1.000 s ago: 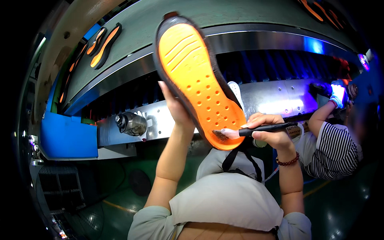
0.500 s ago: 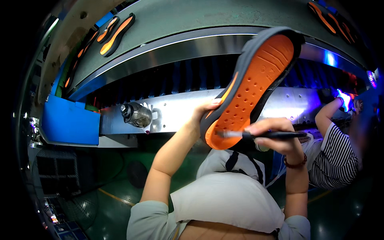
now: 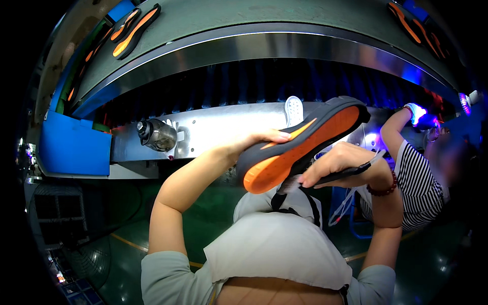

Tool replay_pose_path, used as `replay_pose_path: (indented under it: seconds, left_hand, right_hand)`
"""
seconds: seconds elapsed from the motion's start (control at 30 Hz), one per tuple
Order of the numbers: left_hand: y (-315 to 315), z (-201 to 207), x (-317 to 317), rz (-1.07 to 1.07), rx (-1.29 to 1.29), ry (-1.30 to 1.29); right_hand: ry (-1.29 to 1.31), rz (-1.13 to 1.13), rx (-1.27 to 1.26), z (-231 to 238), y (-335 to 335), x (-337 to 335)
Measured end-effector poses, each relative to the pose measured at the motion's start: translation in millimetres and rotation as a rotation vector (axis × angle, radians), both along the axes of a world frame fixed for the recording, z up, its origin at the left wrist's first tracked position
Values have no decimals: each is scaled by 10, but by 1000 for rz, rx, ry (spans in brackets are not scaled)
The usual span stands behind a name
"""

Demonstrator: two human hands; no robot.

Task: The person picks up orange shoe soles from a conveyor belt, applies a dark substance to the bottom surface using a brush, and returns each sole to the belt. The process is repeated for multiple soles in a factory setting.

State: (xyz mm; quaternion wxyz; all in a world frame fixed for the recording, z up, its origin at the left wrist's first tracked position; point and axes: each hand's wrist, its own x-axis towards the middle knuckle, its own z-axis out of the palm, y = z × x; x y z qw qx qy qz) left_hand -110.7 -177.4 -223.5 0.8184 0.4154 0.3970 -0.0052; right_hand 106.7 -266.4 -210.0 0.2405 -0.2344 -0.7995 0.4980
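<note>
My left hand [image 3: 260, 138] grips a shoe sole [image 3: 314, 137] by its edge near the end closest to me. The sole has a black rim and an orange inner face, and it tilts up to the right. In my right hand [image 3: 341, 163] is a brush [image 3: 345, 174] with a dark handle, held between thumb and fingers. Its bristles [image 3: 288, 184] are beside the sole's near end, at its lower edge; I cannot tell whether they touch it.
Beyond my hands runs a green conveyor belt [image 3: 244, 15] with a metal edge. Orange-and-black soles [image 3: 136, 33] lie at its left, others [image 3: 404, 23] at its right. A metal ledge [image 3: 213, 129] holds a dark-capped bottle [image 3: 160, 136] and a white dotted piece [image 3: 294, 111]. A co-worker's striped sleeve [image 3: 419, 188] is at right.
The sole has come down and tilted flatter, showing its orange face more edge-on. My brush has gone from the orange heel area to the sole's lower edge. The white dotted piece has come into view.
</note>
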Motion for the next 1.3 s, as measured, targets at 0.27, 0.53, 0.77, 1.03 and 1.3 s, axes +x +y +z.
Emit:
replay_pose_path:
  seconds: [0.27,0.53,0.77,1.03,1.3]
  left_hand:
    - [-2,16,-74,19,-148,-4]
    - [-109,205,-193,143,-219,56]
    - [-21,-11,-429,312,-285,52]
    - [53,-140,-581,294,-244,89]
    - [141,-248,-756,320,-193,119]
  right_hand:
    - [-5,-27,-1,-64,6,27]
    - [171,-104,-58,-68,-9,134]
    - [166,-176,-90,70,-127,305]
    - [109,-221,-77,-33,-218,396]
    - [53,-246,-58,-201,-240,451]
